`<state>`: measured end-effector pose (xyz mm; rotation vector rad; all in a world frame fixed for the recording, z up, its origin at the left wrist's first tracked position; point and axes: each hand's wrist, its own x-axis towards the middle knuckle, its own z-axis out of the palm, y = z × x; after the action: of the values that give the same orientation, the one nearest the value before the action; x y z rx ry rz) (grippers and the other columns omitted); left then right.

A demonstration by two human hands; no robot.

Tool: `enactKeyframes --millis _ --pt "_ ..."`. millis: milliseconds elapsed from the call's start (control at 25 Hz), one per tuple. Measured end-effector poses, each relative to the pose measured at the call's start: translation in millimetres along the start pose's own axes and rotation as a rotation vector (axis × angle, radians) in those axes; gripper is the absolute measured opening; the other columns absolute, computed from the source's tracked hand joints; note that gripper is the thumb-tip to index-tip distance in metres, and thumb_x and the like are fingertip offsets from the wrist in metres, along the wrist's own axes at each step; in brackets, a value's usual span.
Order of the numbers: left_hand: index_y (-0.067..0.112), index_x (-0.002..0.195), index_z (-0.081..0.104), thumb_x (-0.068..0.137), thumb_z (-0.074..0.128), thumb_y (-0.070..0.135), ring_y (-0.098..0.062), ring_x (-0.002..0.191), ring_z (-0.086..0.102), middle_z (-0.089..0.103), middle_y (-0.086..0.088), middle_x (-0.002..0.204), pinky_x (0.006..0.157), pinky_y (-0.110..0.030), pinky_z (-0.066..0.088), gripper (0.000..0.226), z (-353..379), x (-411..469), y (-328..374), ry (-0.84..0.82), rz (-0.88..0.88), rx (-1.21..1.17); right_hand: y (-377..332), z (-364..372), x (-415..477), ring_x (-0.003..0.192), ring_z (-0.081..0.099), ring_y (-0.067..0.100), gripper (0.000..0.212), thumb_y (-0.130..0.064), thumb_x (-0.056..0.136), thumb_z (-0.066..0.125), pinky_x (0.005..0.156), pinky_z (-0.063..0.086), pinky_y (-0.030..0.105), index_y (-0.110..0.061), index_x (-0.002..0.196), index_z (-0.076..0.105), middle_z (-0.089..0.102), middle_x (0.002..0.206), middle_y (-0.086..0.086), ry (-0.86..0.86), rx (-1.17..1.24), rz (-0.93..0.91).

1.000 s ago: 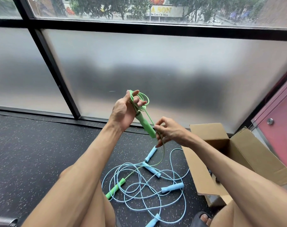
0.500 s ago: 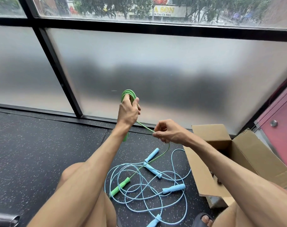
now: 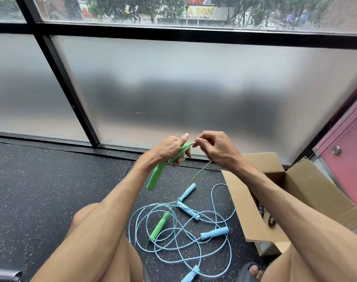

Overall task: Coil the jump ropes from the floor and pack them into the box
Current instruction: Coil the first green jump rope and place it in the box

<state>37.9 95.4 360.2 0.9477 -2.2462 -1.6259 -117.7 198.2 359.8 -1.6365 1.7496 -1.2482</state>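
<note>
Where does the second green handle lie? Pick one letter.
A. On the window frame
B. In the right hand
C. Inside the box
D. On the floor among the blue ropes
D: the second green handle lies on the floor among the blue ropes, outside the box. The other handle hangs below the left hand, and the right hand pinches only the green cord.

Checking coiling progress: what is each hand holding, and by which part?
The left hand grips the green jump rope by its coiled loops, one handle hanging below; the right hand pinches the same rope's cord beside the coil.
</note>
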Motion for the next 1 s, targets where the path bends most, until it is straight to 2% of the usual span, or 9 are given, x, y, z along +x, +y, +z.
enactKeyframes --millis 160,320,440,560,720,800,880,1000 --pt "0.001 0.072 0.066 0.104 0.032 0.051 -0.019 0.038 0.039 0.041 -0.007 0.044 0.051 -0.029 0.044 0.068 0.1 -5.9 3.1 -0.071 -0.014 -0.039 3.7 1.2 2.1 0.048 0.042 0.005 0.017 -0.019 0.094 0.066 0.051 0.035 0.023 -0.012 0.079 0.059 0.053 0.056 -0.008 0.07 -0.015 -0.005" --pt "0.009 0.067 0.055 0.102 0.042 0.049 -0.016 0.036 0.023 0.027 -0.001 0.041 0.054 -0.031 0.041 0.055 -4.6 -12.3 3.0 -0.205 0.027 -0.235 8.7 4.3 2.9 0.052 0.045 0.015 0.031 -0.038 0.09 0.068 0.05 0.04 0.033 -0.013 0.079 0.054 0.053 0.059 0.001 0.083 0.008 0.04" --pt "0.009 0.07 0.053 0.104 0.038 0.042 -0.013 0.035 0.018 0.023 0.005 0.039 0.053 -0.029 0.041 0.049 -8.1 -15.2 7.2 -0.289 0.06 -0.465 11.8 8.9 4.0 0.051 0.049 0.017 0.037 -0.045 0.094 0.057 0.055 0.052 0.039 -0.011 0.081 0.051 0.051 0.058 0.002 0.042 0.183 0.151" --pt "0.007 0.078 0.053 0.105 0.031 0.037 -0.009 0.035 0.021 0.025 0.008 0.039 0.055 -0.026 0.042 0.046 -11.3 -13.8 10.1 -0.306 0.09 -0.727 18.1 16.5 -0.7 0.053 0.06 0.024 0.046 -0.045 0.103 0.039 0.063 0.055 0.041 -0.003 0.09 0.054 0.057 0.057 0.006 -0.109 0.341 0.332" --pt "0.004 0.096 0.054 0.107 0.026 0.032 -0.014 0.047 0.03 0.033 0.003 0.054 0.073 -0.031 0.043 0.041 -17.0 -11.7 7.9 -0.206 0.23 -0.992 28.6 22.0 -10.5 0.074 0.069 0.027 0.05 -0.048 0.104 0.035 0.075 0.055 0.037 -0.008 0.089 0.06 0.071 0.08 0.018 -0.331 0.267 0.528" --pt "0.005 0.1 0.055 0.108 0.026 0.032 -0.015 0.053 0.034 0.036 0.0 0.061 0.079 -0.032 0.04 0.04 -18.1 -9.9 7.0 -0.099 0.254 -1.013 32.9 22.8 -14.1 0.085 0.067 0.025 0.035 -0.041 0.104 0.042 0.077 0.05 0.034 -0.011 0.095 0.059 0.073 0.094 0.018 -0.42 0.191 0.58" --pt "0.005 0.101 0.056 0.108 0.026 0.032 -0.016 0.056 0.037 0.038 -0.001 0.063 0.078 -0.03 0.041 0.042 -17.9 -8.2 6.5 0.008 0.248 -1.005 34.2 23.7 -16.4 0.089 0.067 0.025 0.014 -0.027 0.103 0.049 0.072 0.046 0.029 -0.014 0.099 0.052 0.073 0.104 0.021 -0.477 0.214 0.601" --pt "0.003 0.103 0.057 0.108 0.028 0.033 -0.017 0.058 0.042 0.042 -0.002 0.065 0.078 -0.031 0.041 0.042 -17.3 -5.6 5.3 0.119 0.253 -0.963 34.7 24.2 -17.4 0.092 0.069 0.03 0.007 -0.021 0.102 0.052 0.076 0.049 0.034 -0.014 0.1 0.048 0.073 0.103 0.024 -0.511 0.233 0.589"
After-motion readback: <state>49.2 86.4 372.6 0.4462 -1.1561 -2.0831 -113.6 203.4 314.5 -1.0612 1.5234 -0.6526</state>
